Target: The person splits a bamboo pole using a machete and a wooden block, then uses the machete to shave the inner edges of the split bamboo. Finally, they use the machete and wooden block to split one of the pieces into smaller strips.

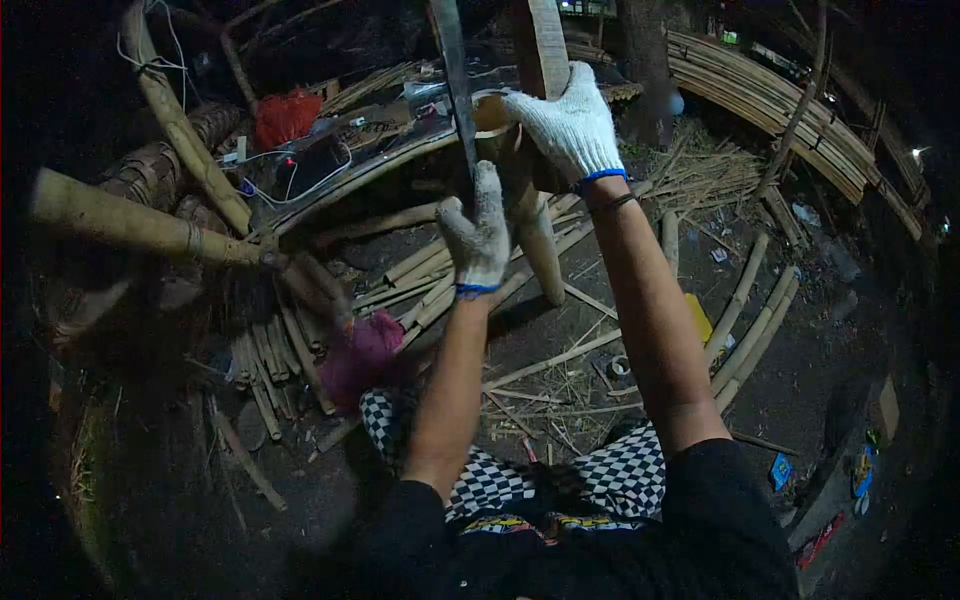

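My left hand (475, 232), in a white knitted glove, is closed at the lower end of a long dark flat strip (455, 80) that looks like a blade. The strip stands nearly upright, its far end cut off by the top edge. My right hand (572, 120), gloved too, is wrapped round a pale split bamboo piece (547, 45), thumb pointing up. Between the hands is the round open end of a thick bamboo tube (491, 114). A bamboo post (541, 255) slants down below it to the ground.
A bamboo-edged platform (370, 172) bears a red bag (287, 117) and a white cable. One thick bamboo pole (130, 220) juts in from the left. Cut bamboo lengths (755, 325) and a purple bag (360, 355) lie on the ground. Long bamboo strips (770, 105) are stacked at the upper right.
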Demonstrator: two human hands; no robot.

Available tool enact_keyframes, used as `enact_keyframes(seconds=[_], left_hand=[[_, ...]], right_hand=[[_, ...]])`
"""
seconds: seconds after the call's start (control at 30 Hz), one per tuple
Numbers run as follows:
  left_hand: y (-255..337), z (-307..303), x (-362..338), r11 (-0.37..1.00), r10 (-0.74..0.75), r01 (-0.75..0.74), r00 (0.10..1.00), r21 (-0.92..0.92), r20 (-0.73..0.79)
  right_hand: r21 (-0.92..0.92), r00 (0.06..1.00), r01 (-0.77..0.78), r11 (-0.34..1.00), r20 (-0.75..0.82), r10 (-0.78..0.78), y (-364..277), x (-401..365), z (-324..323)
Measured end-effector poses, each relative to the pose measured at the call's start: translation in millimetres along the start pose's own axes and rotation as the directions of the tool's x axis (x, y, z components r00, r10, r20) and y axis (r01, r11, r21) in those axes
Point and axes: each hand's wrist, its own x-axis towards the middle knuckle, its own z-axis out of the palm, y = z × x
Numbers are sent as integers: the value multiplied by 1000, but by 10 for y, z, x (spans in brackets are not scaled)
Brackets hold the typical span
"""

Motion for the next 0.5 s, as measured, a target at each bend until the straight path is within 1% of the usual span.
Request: enact_keyframes(seconds=[0.03, 0.07, 0.1, 0.13, 0.2, 0.23, 0.27, 0.3, 0.33, 0.37, 0.4, 0.43, 0.47, 0.5], left_hand=[[-134, -59, 103, 991, -36, 53, 989, -123, 143], [332, -275, 79, 942, -159, 228, 949, -245, 273], [579, -428, 107, 904, -223, 333, 903, -270, 367], [680, -518, 134, 854, -280, 436, 844, -284, 457], [532, -489, 124, 846, -285, 449, 837, -287, 468], [327, -379, 83, 971, -140, 183, 958, -156, 249], [133, -258, 39, 996, 72, -74, 996, 41, 54], [-22, -143, -20, 998, 56, -57, 997, -33, -47], [-131, -32, -29, 998, 56, -57, 997, -33, -46], [-216, 88, -12, 974, 26, -59, 989, -221, -148], [-204, 160, -13, 913, -22, -79, 970, -399, -241], [-185, 207, -41, 898, -40, -77, 966, -432, -256], [-230, 148, -16, 900, -39, -75, 967, -429, -252], [-318, 68, 31, 954, -104, 80, 992, -288, -70]], right_hand=[[-12, 1000, 5, 1000, -21, -5, 24, 26, -2], [-21, 999, 4, 1000, -41, -5, 47, 32, 12], [-18, 999, -1, 1000, -43, 1, 65, 36, 32], [-6, 999, 18, 1000, -46, -18, 79, 46, 47], [10, 999, 35, 999, -41, -35, 88, 40, 88], [-20, 999, 22, 1000, -29, -23, 78, 30, 123], [-50, 1000, 12, 999, -21, -13, 66, 38, 146], [-53, 1000, 26, 998, -8, -27, 99, 45, 180], [-53, 1000, 25, 998, -8, -26, 85, 31, 196], [-63, 999, 36, 997, -30, -38, 58, -7, 211], [-74, 997, 47, 996, -52, -51, 37, -48, 213], [31, 999, 37, 999, -27, -37, -24, -72, 167], [34, 999, 32, 999, -28, -31, 6, -68, 173], [40, 1000, 8, 999, -27, -6, 54, -47, 176]])
